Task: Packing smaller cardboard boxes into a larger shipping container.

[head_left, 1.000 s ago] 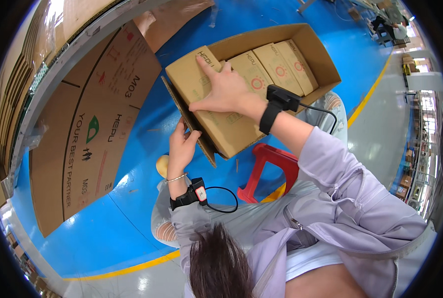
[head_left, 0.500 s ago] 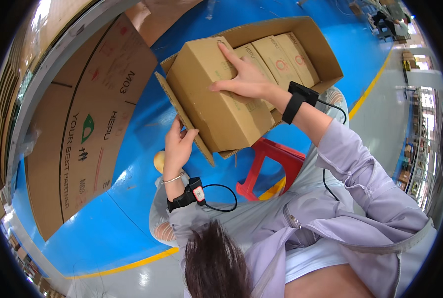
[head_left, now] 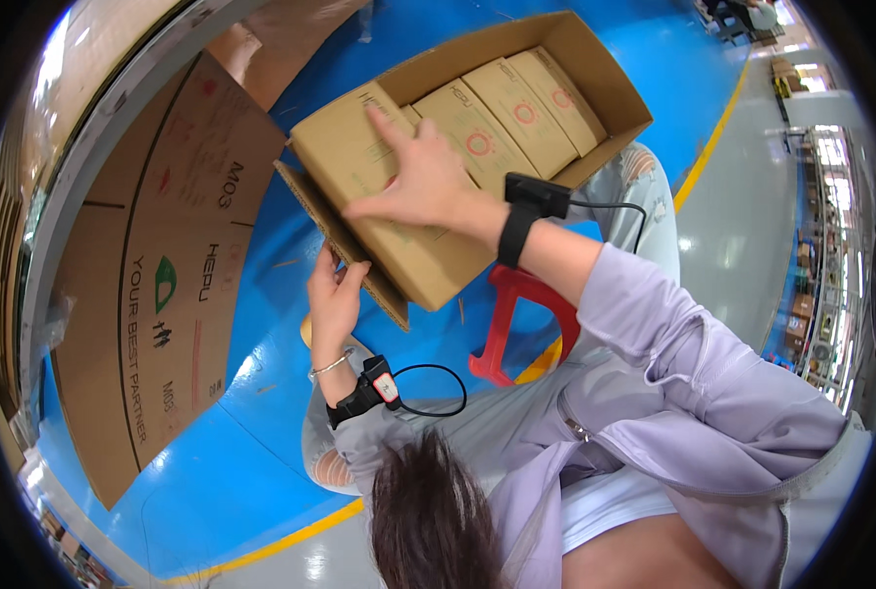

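An open brown carton (head_left: pixel 610 74) tilts above my lap. Several smaller brown boxes (head_left: pixel 524 110) stand in a row inside it. At the carton's left end, one small box (head_left: pixel 418 265) sits partly within. My right hand (head_left: pixel 426 182) lies across this box's upper face, thumb and fingers spread. My left hand (head_left: pixel 334 302) pinches the carton's end flap (head_left: pixel 335 236) at its lower left edge, with the thumb in front and the other fingers partly hidden behind.
Beneath the carton stands a red plastic stool (head_left: pixel 502 329). To the left leans a large printed cardboard carton (head_left: pixel 187 265), beside a metal-edged table (head_left: pixel 129 88). The blue floor (head_left: pixel 261 432) has a yellow line (head_left: pixel 300 528). Shelving (head_left: pixel 830 285) lines the far right.
The small box under my right hand has gone lower into the carton. Carton and both hands have shifted left in view. My left hand stays on the flap.
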Available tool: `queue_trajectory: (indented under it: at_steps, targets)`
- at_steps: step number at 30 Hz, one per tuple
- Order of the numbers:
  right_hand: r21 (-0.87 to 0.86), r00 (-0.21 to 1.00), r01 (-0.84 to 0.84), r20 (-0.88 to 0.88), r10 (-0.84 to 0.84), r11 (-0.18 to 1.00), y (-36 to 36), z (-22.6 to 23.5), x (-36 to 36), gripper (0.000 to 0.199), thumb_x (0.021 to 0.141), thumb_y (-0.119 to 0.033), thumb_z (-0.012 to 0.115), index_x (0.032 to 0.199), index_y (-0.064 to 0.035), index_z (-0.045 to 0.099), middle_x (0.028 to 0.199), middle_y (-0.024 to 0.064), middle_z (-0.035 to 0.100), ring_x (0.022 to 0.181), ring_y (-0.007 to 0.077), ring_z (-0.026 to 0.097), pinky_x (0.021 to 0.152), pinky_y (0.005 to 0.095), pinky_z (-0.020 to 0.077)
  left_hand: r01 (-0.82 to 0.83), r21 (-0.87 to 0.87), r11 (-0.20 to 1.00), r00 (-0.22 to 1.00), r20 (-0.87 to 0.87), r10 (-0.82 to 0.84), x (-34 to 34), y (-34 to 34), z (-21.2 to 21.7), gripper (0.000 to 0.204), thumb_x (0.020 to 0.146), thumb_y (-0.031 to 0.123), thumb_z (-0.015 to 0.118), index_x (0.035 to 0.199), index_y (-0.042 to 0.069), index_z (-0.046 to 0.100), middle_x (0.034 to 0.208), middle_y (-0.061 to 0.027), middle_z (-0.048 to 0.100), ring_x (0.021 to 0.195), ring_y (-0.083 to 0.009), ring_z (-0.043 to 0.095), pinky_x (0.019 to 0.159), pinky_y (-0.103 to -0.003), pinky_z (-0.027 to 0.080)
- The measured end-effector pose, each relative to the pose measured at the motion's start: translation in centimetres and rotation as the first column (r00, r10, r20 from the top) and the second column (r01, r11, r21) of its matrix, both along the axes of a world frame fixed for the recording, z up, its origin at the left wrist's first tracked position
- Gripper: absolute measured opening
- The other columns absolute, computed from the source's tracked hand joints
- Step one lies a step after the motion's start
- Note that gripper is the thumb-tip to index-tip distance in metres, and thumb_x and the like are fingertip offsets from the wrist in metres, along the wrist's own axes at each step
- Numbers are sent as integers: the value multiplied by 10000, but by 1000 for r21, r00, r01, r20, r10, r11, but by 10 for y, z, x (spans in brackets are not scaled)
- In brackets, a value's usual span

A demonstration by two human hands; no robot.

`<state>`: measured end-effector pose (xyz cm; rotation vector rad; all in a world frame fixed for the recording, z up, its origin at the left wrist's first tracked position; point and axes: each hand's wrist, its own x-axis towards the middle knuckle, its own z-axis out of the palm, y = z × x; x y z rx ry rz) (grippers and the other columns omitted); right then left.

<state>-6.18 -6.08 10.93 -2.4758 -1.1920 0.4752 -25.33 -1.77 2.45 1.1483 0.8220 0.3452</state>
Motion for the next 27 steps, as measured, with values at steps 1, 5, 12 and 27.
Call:
queue_trajectory:
  at_steps: [1,5,12,27]
  targets:
    - [-5,999,1,-34,-1,1000,-6,-4,18,1149,534,-567,788,1488,-198,265,1113,235,481,1051,373,530,855,423,489,26,3,1000,999,28,-27,8,-2,-6,534,855,-6,542,1362,-50,377,1193,-122,570,975,-151,598,800,-278,503]
    - [135,691,84,-722,40,987,-27,-18,72,1033,670,-429,756,1494,-98,228,1315,208,497,1165,280,532,959,339,440,32,58,998,999,-12,-31,-3,-2,5,590,855,2,576,1394,-44,340,1227,-147,571,1056,-184,587,890,-306,482]
    - [64,693,262,-706,-142,963,-26,-33,55,989,695,-349,745,1480,-32,234,1304,177,532,1138,237,559,981,310,416,33,50,998,999,-17,-32,2,-4,12,531,868,15,572,1360,-52,384,1228,-137,568,1019,-166,584,836,-285,488]
    - [9,987,152,53,-153,988,-16,-9,-24,1202,535,-348,836,1494,-230,122,1292,383,250,1182,517,285,1006,572,205,26,74,997,999,-43,-23,4,-1,5,540,841,-21,568,1356,-30,408,1133,-113,612,896,-102,582,738,-244,489]
